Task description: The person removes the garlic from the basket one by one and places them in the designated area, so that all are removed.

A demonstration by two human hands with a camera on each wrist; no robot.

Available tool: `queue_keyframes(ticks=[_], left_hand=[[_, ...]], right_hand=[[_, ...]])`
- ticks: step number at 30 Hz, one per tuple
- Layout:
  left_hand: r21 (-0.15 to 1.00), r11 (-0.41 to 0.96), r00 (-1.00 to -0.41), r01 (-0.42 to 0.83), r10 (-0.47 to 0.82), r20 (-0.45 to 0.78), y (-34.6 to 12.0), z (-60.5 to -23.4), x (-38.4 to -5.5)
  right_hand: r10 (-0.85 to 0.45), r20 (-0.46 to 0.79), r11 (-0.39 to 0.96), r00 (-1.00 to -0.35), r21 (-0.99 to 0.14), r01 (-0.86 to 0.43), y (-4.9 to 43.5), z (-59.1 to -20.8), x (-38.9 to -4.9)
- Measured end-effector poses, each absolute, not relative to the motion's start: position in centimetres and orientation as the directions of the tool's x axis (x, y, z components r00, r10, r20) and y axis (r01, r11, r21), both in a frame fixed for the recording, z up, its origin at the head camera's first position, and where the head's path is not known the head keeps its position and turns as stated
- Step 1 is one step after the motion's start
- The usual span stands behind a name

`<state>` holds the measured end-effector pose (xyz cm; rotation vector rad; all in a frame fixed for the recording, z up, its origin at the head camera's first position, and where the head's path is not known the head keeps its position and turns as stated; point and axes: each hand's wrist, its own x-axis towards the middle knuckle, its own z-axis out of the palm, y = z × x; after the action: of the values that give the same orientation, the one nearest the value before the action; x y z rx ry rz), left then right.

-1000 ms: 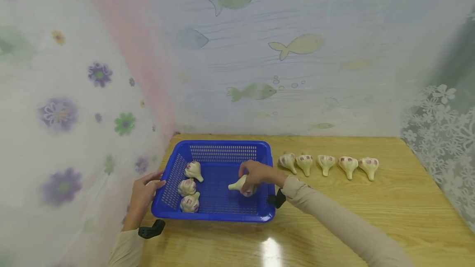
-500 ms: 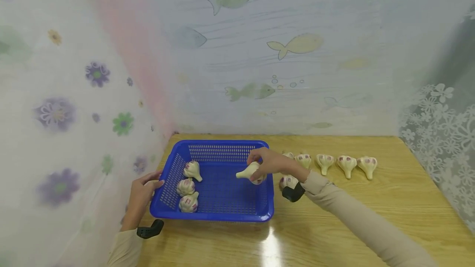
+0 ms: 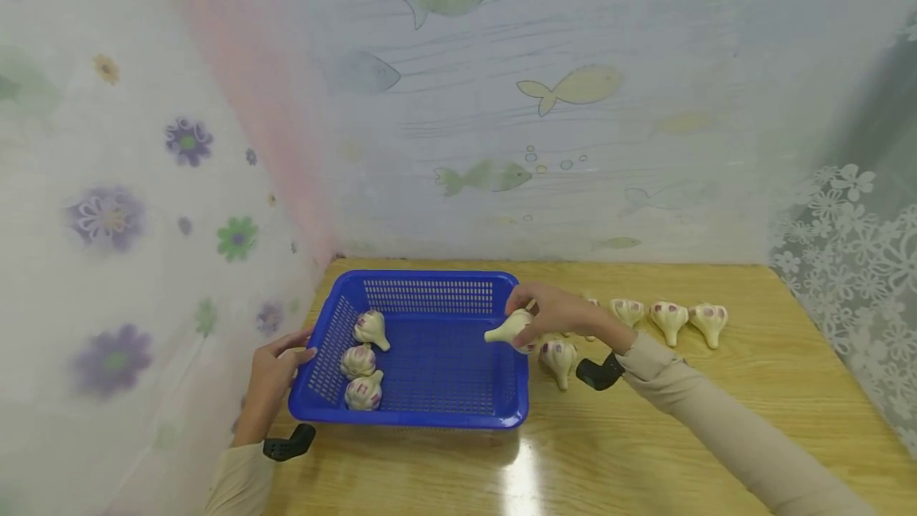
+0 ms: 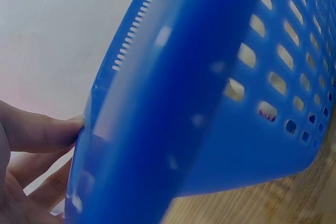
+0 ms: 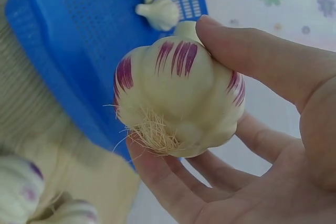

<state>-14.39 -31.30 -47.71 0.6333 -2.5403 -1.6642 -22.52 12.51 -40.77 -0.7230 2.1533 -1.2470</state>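
My right hand (image 3: 562, 314) pinches a garlic bulb (image 3: 507, 328) above the right rim of a blue plastic basket (image 3: 408, 420), its stem pointing left. Close up in the right wrist view, the held garlic bulb (image 5: 176, 85) shows purple streaks and dry roots, between thumb and fingers. At the basket's left side my left hand (image 3: 272, 373) grips the rim, thumb on top; the left wrist view shows that thumb (image 4: 50, 132) against the blue edge. Three garlic bulbs lie inside along the left wall, among them one at the back (image 3: 370, 329) and one at the front (image 3: 364, 391).
On the wooden table (image 3: 645, 436), one garlic bulb (image 3: 557, 360) lies just right of the basket. Farther back runs a row of several bulbs (image 3: 669, 321), some partly hidden by my right hand. Patterned walls (image 3: 466, 102) border the table's back and left.
My right hand has lifted the garlic bulb from inside the basket and carried it right, over the rim. The bulb beside the basket has come into view. My left hand stays on the rim.
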Motion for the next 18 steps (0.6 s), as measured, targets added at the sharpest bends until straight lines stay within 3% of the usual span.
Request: queue_keyframes(ticks=[11,18], left_hand=[[0.883,0.350,-0.914,-0.314,-0.362,-0.181,-31.3,-47.7,-14.4],[0.879,0.359,-0.917,-0.313,-0.357,-0.180,-31.3,-47.8,-14.3]], right_hand=[[-0.668,-0.184,0.479,-0.721,-0.848,-0.228,15.2,-40.8,-22.5],[-0.666,-0.205,0.466,-0.717,-0.865,-0.185,17.0,-41.2,-22.4]])
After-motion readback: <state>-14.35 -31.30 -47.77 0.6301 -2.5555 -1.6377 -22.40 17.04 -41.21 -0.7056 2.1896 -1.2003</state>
